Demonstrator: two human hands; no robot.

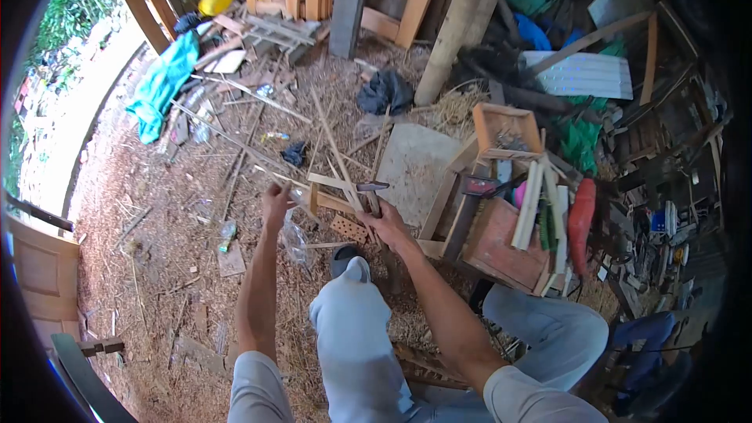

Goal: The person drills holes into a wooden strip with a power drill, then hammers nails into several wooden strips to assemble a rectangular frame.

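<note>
My right hand [384, 224] is wrapped round the handle of a hammer [373, 186], whose dark metal head points up above the fist. Pale wooden strips [332, 181] cross just left of the hammer head, one running down to the fingers. My left hand [276, 205] is held out over the floor to the left, fingers curled together beside a thin stick [291, 181]; what they pinch is too small to make out. Between the hands, a wooden piece [335, 203] and a perforated brick [348, 228] lie low, near my foot.
To the right stands a wooden box [507, 131] with small bits in it, by a reddish board [507, 243] and a red object [581, 227]. Wood shavings and sticks litter the ground. A flat grey sheet [415, 164] lies ahead; wooden posts [454, 31] stand behind.
</note>
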